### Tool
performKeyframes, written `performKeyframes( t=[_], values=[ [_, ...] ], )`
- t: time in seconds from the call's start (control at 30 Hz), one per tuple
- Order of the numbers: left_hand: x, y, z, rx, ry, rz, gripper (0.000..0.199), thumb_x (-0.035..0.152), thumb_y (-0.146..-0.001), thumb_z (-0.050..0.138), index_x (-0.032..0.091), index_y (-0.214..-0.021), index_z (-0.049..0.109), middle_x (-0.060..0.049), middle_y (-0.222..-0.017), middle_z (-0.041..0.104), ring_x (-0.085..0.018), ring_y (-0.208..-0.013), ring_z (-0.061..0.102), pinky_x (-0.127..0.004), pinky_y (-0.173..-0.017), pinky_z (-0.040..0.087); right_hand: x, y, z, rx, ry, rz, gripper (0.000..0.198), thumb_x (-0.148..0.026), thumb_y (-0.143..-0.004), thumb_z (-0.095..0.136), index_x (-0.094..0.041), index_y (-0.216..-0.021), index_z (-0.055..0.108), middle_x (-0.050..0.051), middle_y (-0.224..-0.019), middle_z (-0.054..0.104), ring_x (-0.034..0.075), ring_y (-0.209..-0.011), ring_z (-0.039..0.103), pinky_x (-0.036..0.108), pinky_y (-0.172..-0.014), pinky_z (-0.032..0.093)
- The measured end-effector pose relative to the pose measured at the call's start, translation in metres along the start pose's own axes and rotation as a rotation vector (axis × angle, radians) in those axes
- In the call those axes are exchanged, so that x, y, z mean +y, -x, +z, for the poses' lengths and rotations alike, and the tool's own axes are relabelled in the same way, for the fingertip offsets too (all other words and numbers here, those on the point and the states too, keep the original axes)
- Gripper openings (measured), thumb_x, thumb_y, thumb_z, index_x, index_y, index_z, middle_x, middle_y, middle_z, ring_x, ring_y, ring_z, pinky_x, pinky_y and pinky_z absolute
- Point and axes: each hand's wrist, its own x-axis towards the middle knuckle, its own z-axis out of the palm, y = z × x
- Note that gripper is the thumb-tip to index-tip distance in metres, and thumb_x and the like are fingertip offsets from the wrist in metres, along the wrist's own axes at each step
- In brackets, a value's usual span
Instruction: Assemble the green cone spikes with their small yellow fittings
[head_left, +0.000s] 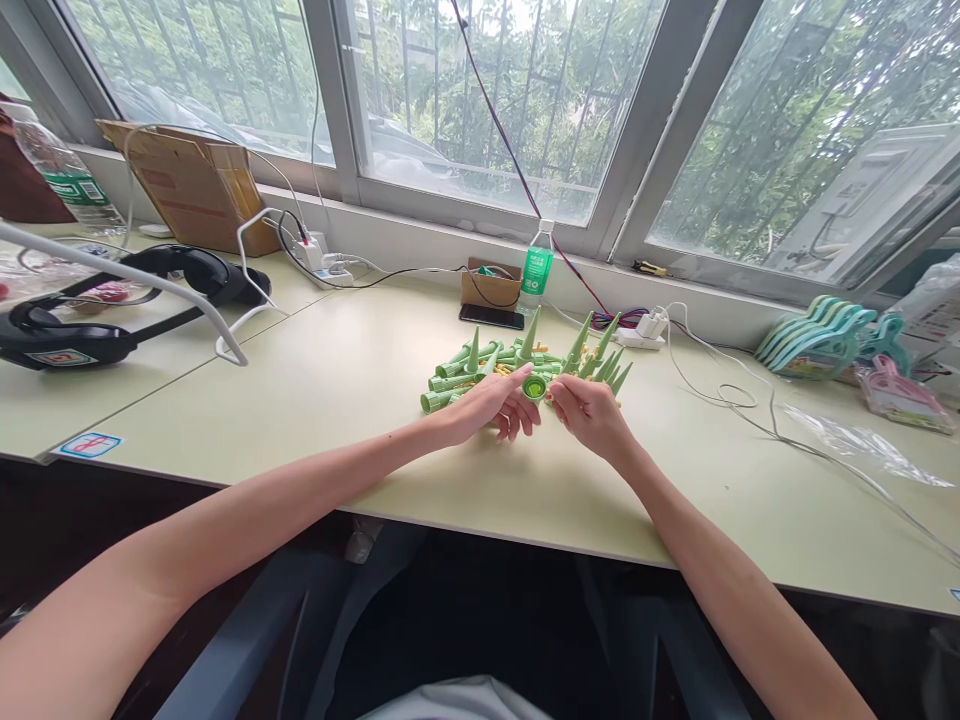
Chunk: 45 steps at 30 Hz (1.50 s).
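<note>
My left hand [495,405] holds a hollow green plastic piece [534,387] between thumb and fingers, its round open end turned toward me. Close by on the right, the fingers of my right hand [589,408] are pinched together at the piece's edge; whatever they grip is too small to make out. Behind both hands lies a pile of green plastic tubes [442,400], with small yellow bits among them. Several pointed green cones [577,346] stand upright, mostly on the pile's right side. My hands hide part of the pile.
Behind the pile are a black phone [491,317], a small cardboard box [489,287] and a green-labelled bottle [536,265]. A black headset [112,310] lies left. Cables [772,420], teal plastic hangers [817,337] and clear wrapping [862,445] are on the right.
</note>
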Motion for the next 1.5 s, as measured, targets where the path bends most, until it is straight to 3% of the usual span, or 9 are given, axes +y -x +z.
performKeyframes(
  t=[0.8,1.23,1.5],
  values=[
    [-0.0009,0.0003,0.0018,-0.036,0.000,0.045,0.061,0.065,-0.090,0.052,0.007,-0.082,0.068,-0.013,-0.089,0.069,-0.009,-0.050,0.055,-0.023,-0.047,0.043,0.0062,-0.0004,0.0015,0.036,0.040,0.039,0.042,-0.045,-0.103,0.038,-0.022,-0.069,0.037,-0.004,-0.054,0.041,0.011,-0.050,0.037,0.026,-0.052,0.032],
    [0.0015,0.0026,0.0031,-0.025,-0.047,0.083,0.047,0.057,-0.087,0.060,0.010,-0.083,0.064,-0.008,-0.084,0.068,-0.008,-0.051,0.055,-0.022,-0.046,0.042,0.0083,-0.0016,0.0028,0.028,0.042,0.042,0.045,-0.051,-0.102,0.036,-0.022,-0.068,0.035,-0.004,-0.055,0.039,0.010,-0.048,0.035,0.026,-0.050,0.032],
    [-0.0002,0.0012,0.0025,-0.022,-0.077,0.096,0.045,0.056,-0.086,0.062,0.012,-0.078,0.063,-0.003,-0.066,0.061,-0.010,-0.050,0.054,-0.022,-0.046,0.042,0.0087,-0.0020,0.0023,0.025,0.073,0.031,0.046,-0.052,-0.102,0.035,-0.022,-0.067,0.037,-0.004,-0.054,0.041,0.010,-0.048,0.036,0.026,-0.051,0.033]
  ],
)
